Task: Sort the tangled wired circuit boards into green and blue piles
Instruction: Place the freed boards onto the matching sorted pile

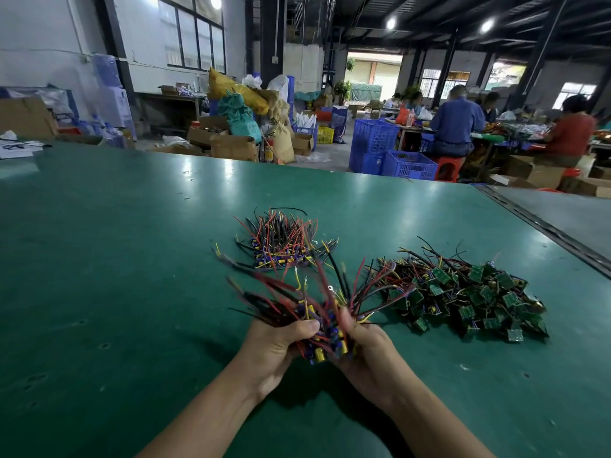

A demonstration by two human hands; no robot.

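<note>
My left hand (274, 352) and my right hand (370, 355) together grip one bundle of wired boards (325, 338) just above the table, fingers curled round it. Blue boards and yellow parts show between my palms. Its red, black and yellow wires (297, 292) fan up and away, blurred. Beyond it lies a pile of blue boards (281, 251) with wires standing up. To the right spreads a pile of green boards (469, 299), its wires pointing left toward my hands.
The green table mat (115, 276) stretches wide to the left and front. A dark seam (542, 226) runs diagonally at the right. Past the far edge stand blue crates (390, 153), boxes, sacks and seated workers.
</note>
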